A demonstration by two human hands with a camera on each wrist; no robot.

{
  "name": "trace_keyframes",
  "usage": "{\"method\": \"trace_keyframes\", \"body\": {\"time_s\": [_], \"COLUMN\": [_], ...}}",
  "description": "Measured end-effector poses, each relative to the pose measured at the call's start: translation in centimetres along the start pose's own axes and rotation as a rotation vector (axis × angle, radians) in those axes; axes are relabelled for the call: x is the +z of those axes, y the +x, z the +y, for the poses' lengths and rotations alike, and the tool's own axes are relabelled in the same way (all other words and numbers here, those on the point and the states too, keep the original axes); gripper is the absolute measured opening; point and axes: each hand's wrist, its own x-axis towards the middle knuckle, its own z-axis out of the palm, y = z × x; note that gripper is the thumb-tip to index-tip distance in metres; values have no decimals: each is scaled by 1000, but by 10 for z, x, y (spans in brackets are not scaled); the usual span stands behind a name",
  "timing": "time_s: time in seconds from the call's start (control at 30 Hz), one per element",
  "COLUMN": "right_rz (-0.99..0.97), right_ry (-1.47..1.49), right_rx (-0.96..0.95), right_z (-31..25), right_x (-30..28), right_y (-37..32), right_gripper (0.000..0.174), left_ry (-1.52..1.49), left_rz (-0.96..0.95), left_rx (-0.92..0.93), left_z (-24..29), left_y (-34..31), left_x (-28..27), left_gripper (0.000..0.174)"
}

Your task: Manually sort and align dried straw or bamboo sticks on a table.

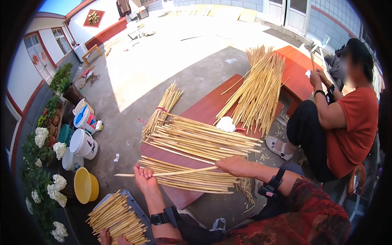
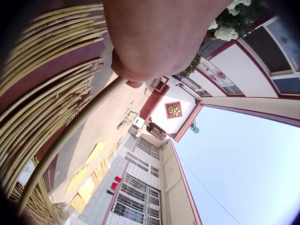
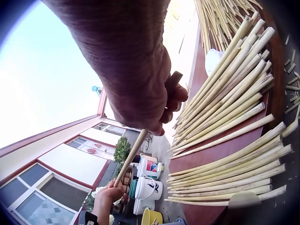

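Note:
A long pale stalk (image 1: 185, 171) spans between my two hands, low over the table. My left hand (image 1: 146, 179) curls round it toward its left end, which sticks out past the fingers. Near its right end, my right hand (image 1: 236, 165) grips the same stalk. From the right fingers juts a short dark brown piece (image 3: 174, 80), its kind unclear. Below the held stalk lies a row of peeled-looking stalks (image 1: 196, 182) on the dark red board (image 1: 183, 200). A larger row (image 1: 204, 136) lies beyond it, side by side.
A tied bundle (image 1: 163, 107) and a big heap of stalks (image 1: 259, 87) lie farther back. At right sits a person in an orange top (image 1: 351, 118). Another person's hand (image 1: 105, 236) touches stalks in a blue tray (image 1: 141, 212). Buckets and a yellow basin (image 1: 86, 185) stand left.

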Motion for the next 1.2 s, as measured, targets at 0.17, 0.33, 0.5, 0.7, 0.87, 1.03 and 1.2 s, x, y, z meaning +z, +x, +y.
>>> {"method": "trace_keyframes", "body": {"time_s": [0.17,0.33,0.5,0.7,0.87,1.03,1.2], "right_rz": [35,-60,-2,118,52,11,-64], "right_ry": [-35,155,114,198,259,277,178], "right_rx": [65,75,102,157,6,12,99], "right_z": [13,-19,-44,-63,-60,-46,-16], "right_x": [-2,7,27,31,21,16,24], "right_y": [-12,-2,19,35,40,30,10], "right_gripper": [15,17,19,18,19,20,21], "left_ry": [-23,-25,76,213,141,63,23], "left_rz": [-5,-240,-284,-238,-295,-255,-312], "left_rx": [56,30,-202,-344,-321,-156,-114], "left_z": [14,-12,-81,-122,-102,-59,-24], "left_y": [-6,-19,-53,-90,-71,-41,-21], "left_x": [-5,6,14,25,25,23,13], "left_gripper": [22,24,20,20,23,25,25]}}
